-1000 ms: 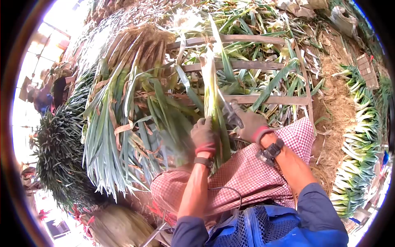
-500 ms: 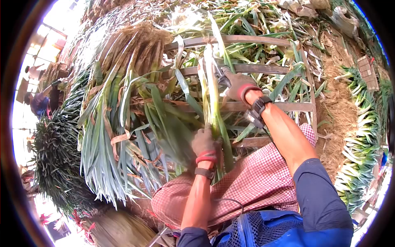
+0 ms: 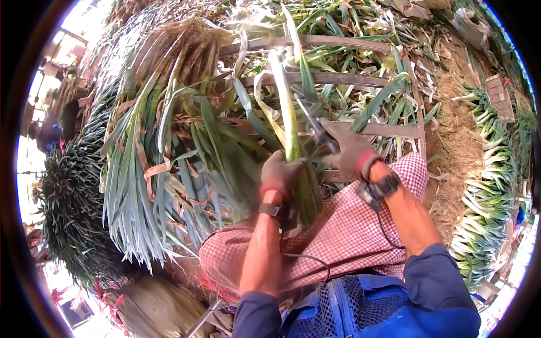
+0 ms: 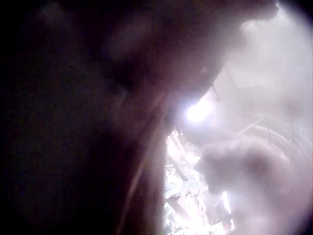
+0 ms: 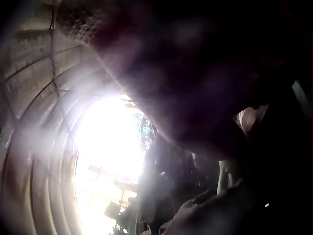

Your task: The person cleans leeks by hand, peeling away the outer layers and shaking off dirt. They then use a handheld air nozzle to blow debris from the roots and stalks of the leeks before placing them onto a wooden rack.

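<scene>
In the head view, my gloved left hand [image 3: 280,173] grips a leek [image 3: 289,115] around its green part. The leek's white end points away from me, and a pale outer leaf [image 3: 264,107] has come loose along its left side. My gloved right hand [image 3: 346,147], just right of the stalk, holds a knife [image 3: 324,138] by its dark handle. Its thin blade angles up and left, close beside the leek. Both wrist views are dark and hazy, showing little of the hands' work.
A large bunch of untrimmed leeks [image 3: 152,146] lies at left, roots away from me. Metal bars [image 3: 344,79] cross in front, over heaped leaf scraps [image 3: 360,28]. Trimmed leeks [image 3: 479,208] line the far right. A checked cloth [image 3: 338,219] covers the lap.
My right hand went up beside the white stalk with the knife, then came back down near my left hand. The pale outer leaf now bends farther out to the left.
</scene>
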Tool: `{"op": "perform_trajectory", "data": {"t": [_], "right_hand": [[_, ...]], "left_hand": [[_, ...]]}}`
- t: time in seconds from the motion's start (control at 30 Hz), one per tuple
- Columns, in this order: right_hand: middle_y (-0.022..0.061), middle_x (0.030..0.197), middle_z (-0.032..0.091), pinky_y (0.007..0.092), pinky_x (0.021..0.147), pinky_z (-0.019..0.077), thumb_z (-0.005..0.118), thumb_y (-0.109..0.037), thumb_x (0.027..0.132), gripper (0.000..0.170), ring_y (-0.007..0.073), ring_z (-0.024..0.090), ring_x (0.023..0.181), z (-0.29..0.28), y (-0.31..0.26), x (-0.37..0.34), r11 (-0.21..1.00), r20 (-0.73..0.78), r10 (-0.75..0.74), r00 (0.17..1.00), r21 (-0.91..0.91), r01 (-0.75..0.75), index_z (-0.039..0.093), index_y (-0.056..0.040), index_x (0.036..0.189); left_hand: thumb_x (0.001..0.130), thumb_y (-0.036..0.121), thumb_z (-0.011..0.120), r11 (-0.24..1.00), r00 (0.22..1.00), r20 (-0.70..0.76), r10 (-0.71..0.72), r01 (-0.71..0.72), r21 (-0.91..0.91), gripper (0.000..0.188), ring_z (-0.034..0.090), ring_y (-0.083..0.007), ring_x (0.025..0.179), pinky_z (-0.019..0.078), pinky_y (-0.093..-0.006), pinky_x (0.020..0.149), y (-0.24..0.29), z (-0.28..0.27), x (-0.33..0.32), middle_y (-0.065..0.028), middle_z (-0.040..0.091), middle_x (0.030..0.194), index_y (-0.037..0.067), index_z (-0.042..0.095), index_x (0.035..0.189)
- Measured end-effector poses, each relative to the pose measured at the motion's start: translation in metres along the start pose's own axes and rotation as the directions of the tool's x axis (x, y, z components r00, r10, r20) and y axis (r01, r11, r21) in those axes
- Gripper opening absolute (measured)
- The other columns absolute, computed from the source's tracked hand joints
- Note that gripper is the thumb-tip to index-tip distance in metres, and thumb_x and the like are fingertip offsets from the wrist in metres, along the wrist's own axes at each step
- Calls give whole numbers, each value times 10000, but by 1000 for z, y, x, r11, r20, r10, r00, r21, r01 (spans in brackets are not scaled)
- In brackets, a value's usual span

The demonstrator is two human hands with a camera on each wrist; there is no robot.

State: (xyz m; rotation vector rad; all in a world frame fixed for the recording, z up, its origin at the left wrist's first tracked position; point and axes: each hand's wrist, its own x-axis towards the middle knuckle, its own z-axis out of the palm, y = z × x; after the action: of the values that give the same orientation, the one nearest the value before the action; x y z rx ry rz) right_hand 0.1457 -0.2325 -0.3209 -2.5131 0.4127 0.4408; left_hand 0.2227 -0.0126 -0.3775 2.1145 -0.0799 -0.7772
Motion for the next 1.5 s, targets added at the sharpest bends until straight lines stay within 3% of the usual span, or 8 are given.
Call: {"op": "perform_trajectory", "data": {"t": [0.23,0.33,0.53,0.77,0.9,1.27,1.43,1.5], "right_hand": [[227,1166,676,511,989,545,786,-344,900,1020,420,695,1069,5,-26,-99,998,226,56,973,-45,-47,220,-211,1738],[231,1186,680,527,977,557,786,-397,899,1015,430,703,1084,19,-23,-119,996,232,4,973,-88,17,231,-230,1733],[248,1228,671,516,979,569,764,-386,901,886,435,712,1133,32,-28,-110,988,251,30,968,-155,10,369,-229,1678],[197,1167,663,477,918,570,768,-314,906,921,368,703,1051,15,-36,-55,989,134,-8,991,-146,28,310,-254,1703],[186,1124,664,473,892,573,780,-318,904,945,353,705,997,5,-41,-77,977,262,56,963,-211,1,292,-262,1712],[238,1137,667,521,898,575,781,-348,886,924,420,711,1005,28,-14,-121,978,293,-74,953,-167,128,351,-236,1696],[240,1219,661,528,939,562,762,-351,918,917,421,708,1087,13,-32,-76,970,259,-25,965,-225,86,311,-245,1709],[236,1231,663,527,951,559,756,-354,927,910,420,706,1112,7,-35,-54,969,264,-14,964,-233,78,306,-247,1711]], "left_hand": [[969,238,784,925,974,86,-208,225,-307,261,665,-147,685,520,-338,614,-35,4,8,-71,756,828,-16,776,1029],[988,234,758,892,994,33,-105,109,-439,246,634,-144,644,503,-338,582,-49,11,11,-50,730,799,-7,787,1028],[1027,239,709,939,993,64,-102,117,-324,271,606,-123,657,485,-315,590,-55,5,13,-18,697,789,-16,787,1075],[1034,183,703,877,992,90,-89,121,-465,294,615,-117,718,499,-302,642,-66,7,18,-24,723,882,-65,757,1180],[1032,196,697,877,994,20,-108,105,-470,305,619,-129,744,505,-313,672,-76,12,26,-29,731,887,-61,761,1182],[1011,279,705,914,970,-121,-209,150,-377,343,628,-216,711,505,-386,695,-87,11,40,-125,751,839,-53,784,1047],[961,395,725,968,947,-204,-249,251,-19,461,745,-412,978,553,-467,876,-73,-6,30,-276,776,1085,-20,784,1154],[938,384,754,973,927,-360,-104,169,155,437,753,-376,923,568,-437,848,-65,-8,19,-224,792,1052,13,782,1166]]}}
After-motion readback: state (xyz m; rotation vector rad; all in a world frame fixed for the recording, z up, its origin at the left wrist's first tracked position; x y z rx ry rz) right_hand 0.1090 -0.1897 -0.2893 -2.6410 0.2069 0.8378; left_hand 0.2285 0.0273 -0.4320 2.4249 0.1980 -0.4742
